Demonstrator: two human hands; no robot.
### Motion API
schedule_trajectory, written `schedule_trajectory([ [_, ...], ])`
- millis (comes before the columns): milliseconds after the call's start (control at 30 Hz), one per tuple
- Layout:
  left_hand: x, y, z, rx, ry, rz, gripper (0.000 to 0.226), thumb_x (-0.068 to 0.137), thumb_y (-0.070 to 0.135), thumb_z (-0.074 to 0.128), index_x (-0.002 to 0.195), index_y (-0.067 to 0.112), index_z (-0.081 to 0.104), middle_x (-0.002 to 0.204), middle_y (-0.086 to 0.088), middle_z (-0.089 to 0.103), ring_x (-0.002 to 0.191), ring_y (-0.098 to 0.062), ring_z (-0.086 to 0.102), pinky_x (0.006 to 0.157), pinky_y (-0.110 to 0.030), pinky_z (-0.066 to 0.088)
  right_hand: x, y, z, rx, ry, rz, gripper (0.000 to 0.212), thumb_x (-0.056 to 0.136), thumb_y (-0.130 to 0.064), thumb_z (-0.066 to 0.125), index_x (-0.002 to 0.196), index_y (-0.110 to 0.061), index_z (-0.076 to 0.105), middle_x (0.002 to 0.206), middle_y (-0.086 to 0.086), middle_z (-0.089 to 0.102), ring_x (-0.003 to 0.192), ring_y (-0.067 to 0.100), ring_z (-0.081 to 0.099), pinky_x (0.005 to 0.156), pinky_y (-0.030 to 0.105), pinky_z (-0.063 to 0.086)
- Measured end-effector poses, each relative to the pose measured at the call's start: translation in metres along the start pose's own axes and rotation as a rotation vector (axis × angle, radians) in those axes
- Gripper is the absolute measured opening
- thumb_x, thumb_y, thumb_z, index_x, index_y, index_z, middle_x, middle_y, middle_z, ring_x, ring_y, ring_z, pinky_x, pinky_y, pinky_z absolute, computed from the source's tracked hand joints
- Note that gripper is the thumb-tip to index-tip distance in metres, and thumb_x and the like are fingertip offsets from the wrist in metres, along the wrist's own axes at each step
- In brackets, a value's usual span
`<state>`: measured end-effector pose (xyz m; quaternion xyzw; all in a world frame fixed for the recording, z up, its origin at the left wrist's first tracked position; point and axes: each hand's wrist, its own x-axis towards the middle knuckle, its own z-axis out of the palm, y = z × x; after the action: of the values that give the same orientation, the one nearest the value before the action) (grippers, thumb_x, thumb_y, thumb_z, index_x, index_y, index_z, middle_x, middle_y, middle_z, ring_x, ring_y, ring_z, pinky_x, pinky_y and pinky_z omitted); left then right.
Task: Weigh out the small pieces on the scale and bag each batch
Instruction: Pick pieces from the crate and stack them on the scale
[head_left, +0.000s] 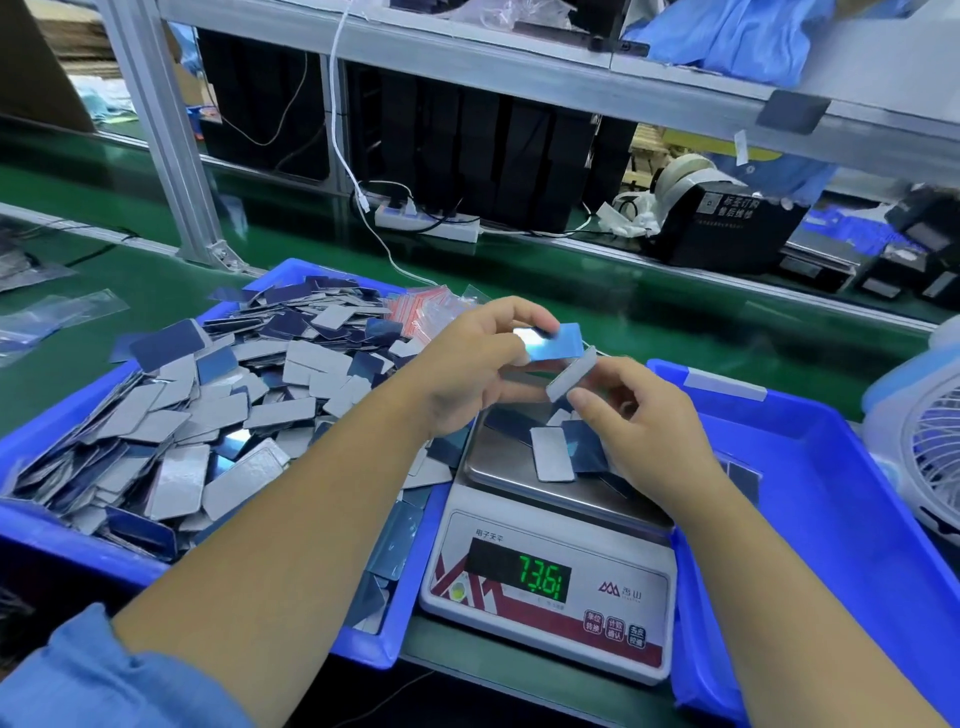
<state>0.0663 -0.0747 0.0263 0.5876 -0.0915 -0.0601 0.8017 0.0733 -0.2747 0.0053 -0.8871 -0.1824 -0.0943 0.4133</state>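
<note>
Left hand (467, 364) pinching blue piece (556, 340), right hand (644, 421) pinching grey one (571, 374) over scale (550, 566). I reckon sloppy drop slides pieces off pan, reading junk.

Scale (550, 587) sits hemmed between two blue bins: left bin (47, 525) heaped with small pieces (171, 415), right bin (810, 467) mostly bare floor. My left hand (467, 364) and right hand (644, 426) crowd the air over the scale's pan (498, 462). Beyond the scale, green belt (597, 301) lies open. Fan (919, 441) blocks far right of the scale.
</note>
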Motion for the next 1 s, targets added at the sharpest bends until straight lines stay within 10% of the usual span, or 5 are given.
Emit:
schedule_trajectory([
  [467,0.000,-0.013,0.001,0.329,-0.091,0.011,0.026,0.074,0.010,0.082,0.095,0.023,0.073,0.096,-0.002,0.073,0.085,-0.019,0.071,0.079,-0.031,0.058,-0.005,0.002,-0.002,0.159,0.093,-0.057,0.025,0.088,-0.011,0.069,0.078,-0.033,0.068,0.066,-0.010,0.064,0.059,0.004,0.052,0.057,0.016,0.042],
  [733,0.003,0.012,-0.029,0.469,0.230,0.146,0.033,0.086,-0.006,0.060,0.078,0.025,0.069,0.071,0.012,0.067,0.062,-0.006,0.059,0.054,-0.018,0.049,-0.004,0.005,-0.008,0.096,0.078,-0.025,0.022,0.091,-0.017,0.068,0.076,-0.034,0.068,0.072,-0.019,0.067,0.066,0.001,0.057,0.062,0.010,0.044],
  [1000,0.007,0.009,-0.057,1.307,0.542,-0.366,0.020,0.084,0.028,0.047,0.081,0.012,0.059,0.079,-0.005,0.053,0.093,-0.029,0.047,0.072,-0.036,0.035,0.000,0.011,-0.015,0.029,0.072,0.070,0.019,0.091,-0.019,0.067,0.076,-0.030,0.068,0.069,-0.019,0.065,0.062,-0.001,0.054,0.056,0.009,0.041],
])
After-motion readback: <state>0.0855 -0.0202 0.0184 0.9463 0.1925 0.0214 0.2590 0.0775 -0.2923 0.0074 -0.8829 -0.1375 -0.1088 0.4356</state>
